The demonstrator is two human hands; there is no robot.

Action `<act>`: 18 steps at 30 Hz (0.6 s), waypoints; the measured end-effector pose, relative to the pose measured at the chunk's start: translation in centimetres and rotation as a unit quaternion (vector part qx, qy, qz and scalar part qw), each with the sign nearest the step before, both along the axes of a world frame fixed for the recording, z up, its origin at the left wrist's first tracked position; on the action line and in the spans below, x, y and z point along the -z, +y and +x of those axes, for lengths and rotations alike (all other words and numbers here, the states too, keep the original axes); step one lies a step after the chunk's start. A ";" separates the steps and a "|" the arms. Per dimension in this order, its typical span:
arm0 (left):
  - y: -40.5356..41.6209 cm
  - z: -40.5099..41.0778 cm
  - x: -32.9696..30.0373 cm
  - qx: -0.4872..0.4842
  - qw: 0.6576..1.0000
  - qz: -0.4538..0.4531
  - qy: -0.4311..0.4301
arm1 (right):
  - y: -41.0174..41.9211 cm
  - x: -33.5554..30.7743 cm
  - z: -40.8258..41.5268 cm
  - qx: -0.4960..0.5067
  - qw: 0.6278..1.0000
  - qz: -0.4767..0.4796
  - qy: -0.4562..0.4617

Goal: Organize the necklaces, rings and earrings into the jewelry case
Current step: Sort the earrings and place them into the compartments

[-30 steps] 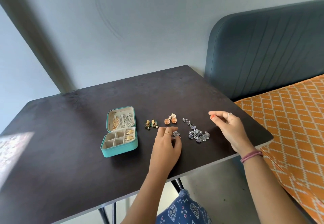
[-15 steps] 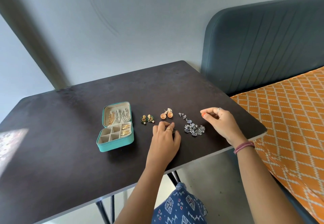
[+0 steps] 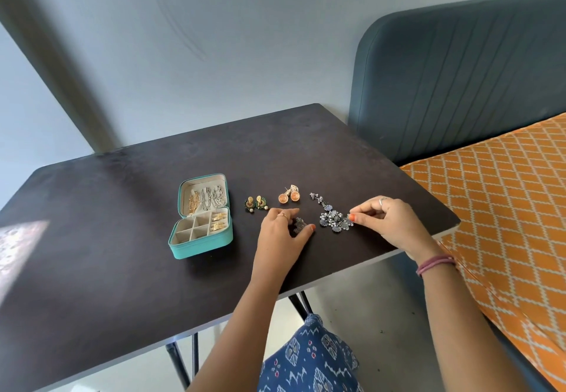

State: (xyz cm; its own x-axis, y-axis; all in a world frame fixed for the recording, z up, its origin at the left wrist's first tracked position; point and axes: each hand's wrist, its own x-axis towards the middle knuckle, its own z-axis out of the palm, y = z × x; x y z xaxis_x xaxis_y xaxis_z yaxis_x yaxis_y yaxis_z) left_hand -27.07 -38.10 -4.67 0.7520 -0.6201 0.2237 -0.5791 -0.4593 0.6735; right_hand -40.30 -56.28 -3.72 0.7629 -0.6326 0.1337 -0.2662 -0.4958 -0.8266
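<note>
An open teal jewelry case (image 3: 200,243) lies on the dark table (image 3: 122,253); chains hang in its lid and gold pieces sit in its right compartments. To its right lie a green-gold earring pair (image 3: 256,204), an orange earring pair (image 3: 288,196) and a silver-blue cluster of earrings (image 3: 332,221). My left hand (image 3: 283,235) pinches a small silver earring (image 3: 300,225) between thumb and fingers on the table. My right hand (image 3: 389,223) has its fingertips curled at the right edge of the silver-blue cluster, touching it.
A dark blue padded headboard (image 3: 459,69) and an orange patterned bedspread (image 3: 505,207) stand to the right of the table. The table's front edge runs just below my wrists. My blue patterned clothing (image 3: 309,358) shows below.
My right hand has come down and left to the silver-blue cluster. My left hand stays over the small silver earring, its fingers now pinching it.
</note>
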 end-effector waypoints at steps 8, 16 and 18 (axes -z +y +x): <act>-0.1 -0.2 0.7 0.007 0.996 -0.014 -0.088 | 0.3 0.5 0.2 0.054 0.997 -0.038 -0.035; -0.3 -0.5 1.6 0.018 0.982 -0.009 -0.186 | 0.0 0.7 0.1 0.048 0.995 0.028 -0.082; -0.3 -0.7 1.6 0.020 0.980 -0.012 -0.196 | 0.0 0.7 0.0 0.050 0.995 0.037 -0.083</act>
